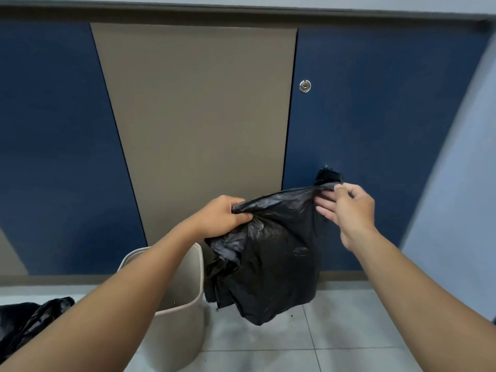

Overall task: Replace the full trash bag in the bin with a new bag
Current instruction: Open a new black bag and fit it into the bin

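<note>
A new black trash bag (271, 261) hangs crumpled in the air, held at its top edge between both hands. My left hand (222, 217) grips the bag's left corner in curled fingers. My right hand (346, 208) pinches the right corner between thumb and fingers, the other fingers spread. Below my left forearm a beige bin (182, 312) stands on the floor with no bag visible in it. Another black bag (29, 318) lies on the floor at the far left edge.
Blue and tan cabinet panels (198, 124) rise right behind the bin, one with a small metal lock (305, 86). The floor is pale tile (349, 334). A light wall (461, 183) closes in on the right.
</note>
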`<state>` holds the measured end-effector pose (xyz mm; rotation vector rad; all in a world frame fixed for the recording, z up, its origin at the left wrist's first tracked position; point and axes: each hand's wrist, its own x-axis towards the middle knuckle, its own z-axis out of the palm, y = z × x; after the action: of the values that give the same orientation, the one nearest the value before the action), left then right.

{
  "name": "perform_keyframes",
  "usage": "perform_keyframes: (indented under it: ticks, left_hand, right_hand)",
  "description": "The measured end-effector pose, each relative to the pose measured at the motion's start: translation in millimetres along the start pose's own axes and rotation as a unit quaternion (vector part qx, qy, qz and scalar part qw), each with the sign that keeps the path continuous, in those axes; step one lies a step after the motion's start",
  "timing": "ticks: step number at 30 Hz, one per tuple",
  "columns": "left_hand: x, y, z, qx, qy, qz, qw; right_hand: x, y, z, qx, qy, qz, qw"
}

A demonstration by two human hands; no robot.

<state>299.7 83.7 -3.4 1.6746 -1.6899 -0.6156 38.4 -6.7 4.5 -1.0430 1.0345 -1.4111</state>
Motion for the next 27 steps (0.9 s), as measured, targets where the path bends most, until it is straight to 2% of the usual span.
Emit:
perform_keyframes:
  ticks: [3,6,9,12,15,18,24,27]
  left_hand:
    - [1,6,2,-0.165,0.026,-0.055,0.984]
    - [4,20,-3,-0.293,0.032,-0.111,0.949]
    - [5,40,-7,-0.376,0.022,-0.105,0.921]
    - [5,61,-7,-0.469,-0.001,-0.081,0.880]
    - [5,79,-8,-0.535,-0.035,-0.063,0.842]
    - [6,85,-4,-0.581,-0.039,-0.012,0.813]
    - [-1,75,6,-0.563,-0.056,0.036,0.824]
    - [-4,68,0,-0.554,-0.051,0.060,0.829]
  right_hand:
    - [-7,-1,-1,-0.055,-0.072,-0.027,0.996]
    - [-17,-6,5,-0.155,-0.076,-0.112,0.979]
    - [-36,-18,20,-0.203,-0.100,-0.252,0.941]
    - [-56,-32,38,-0.214,-0.183,-0.314,0.906]
    - [-70,-37,49,-0.218,-0.280,-0.302,0.885]
    - [-73,-32,50,-0.238,-0.318,-0.262,0.880]
    - [-69,-22,45,-0.284,-0.385,-0.182,0.859]
    - [-62,-23,46,-0.333,-0.365,-0.188,0.849]
